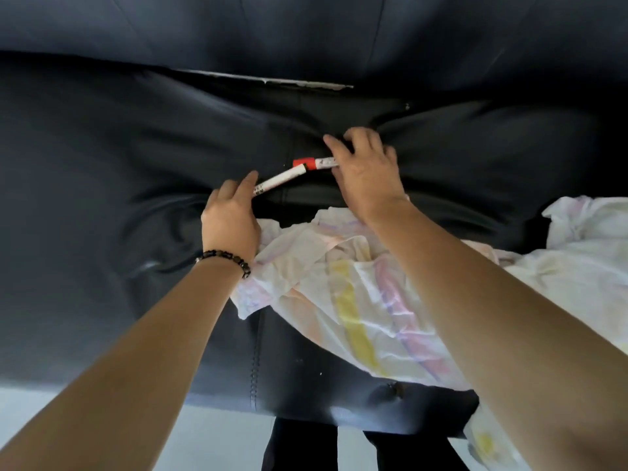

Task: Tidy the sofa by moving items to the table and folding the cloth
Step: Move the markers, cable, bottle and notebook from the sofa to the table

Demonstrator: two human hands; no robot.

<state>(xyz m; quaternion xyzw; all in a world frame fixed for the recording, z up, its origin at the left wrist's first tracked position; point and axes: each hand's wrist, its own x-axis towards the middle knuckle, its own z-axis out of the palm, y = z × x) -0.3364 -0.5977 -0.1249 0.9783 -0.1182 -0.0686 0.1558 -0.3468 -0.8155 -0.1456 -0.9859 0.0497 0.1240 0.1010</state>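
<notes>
Both hands are down on the dark sofa (102, 147) seat, near the backrest crease. The left hand (231, 219), beaded bracelet (224, 259) on its wrist, has its grip pinched on the near end of a white marker (278, 180). The right hand (367, 178) curls its grip over a red-capped marker (317, 162); the two markers meet end to end. The crumpled striped cloth (356, 300) lies on the seat under the right forearm.
</notes>
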